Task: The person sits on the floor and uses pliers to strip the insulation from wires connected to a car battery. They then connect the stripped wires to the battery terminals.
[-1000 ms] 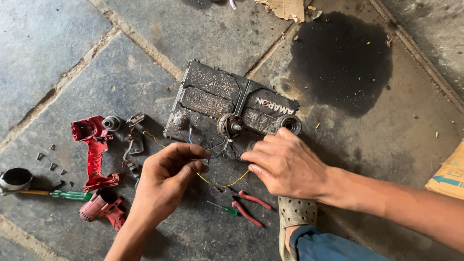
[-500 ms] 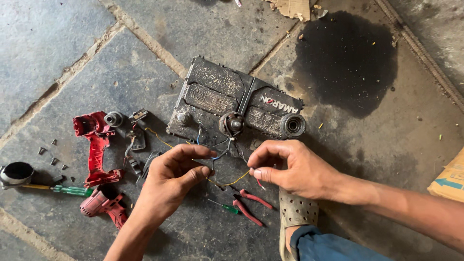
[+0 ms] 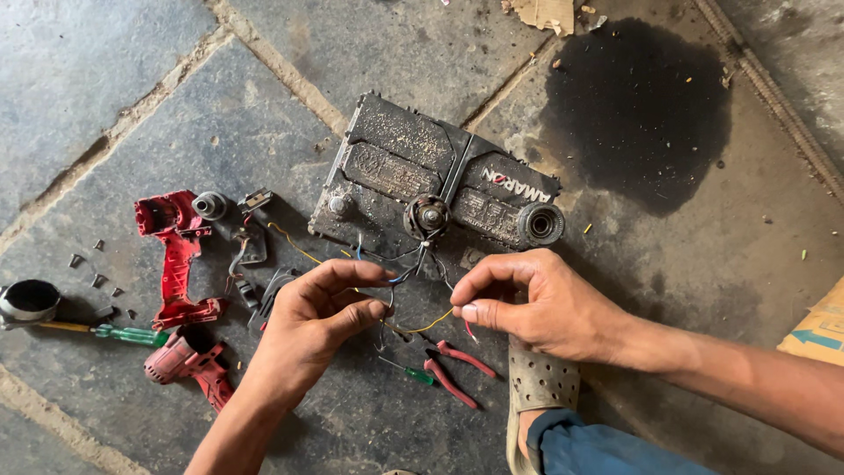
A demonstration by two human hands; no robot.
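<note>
My left hand (image 3: 318, 310) pinches thin wires (image 3: 413, 266) that run up to a small round motor (image 3: 426, 214) lying on a dirty grey battery (image 3: 397, 151). My right hand (image 3: 538, 303) pinches a yellow wire (image 3: 432, 323) between thumb and forefinger, just right of the left hand. Both hands hover over the stone floor in front of the battery. Red-handled pliers (image 3: 455, 368) lie below the hands.
A red drill housing half (image 3: 174, 248) and another red piece (image 3: 189, 362) lie at left with a green-handled screwdriver (image 3: 123, 333), several loose screws (image 3: 95, 281) and a black round part (image 3: 28, 301). A dark oil stain (image 3: 635, 105) spreads at upper right. My sandalled foot (image 3: 538, 385) is below.
My right hand has pulled back from the battery and closed its fingers on the yellow wire. My left hand rose slightly and gripped the wires nearer the motor.
</note>
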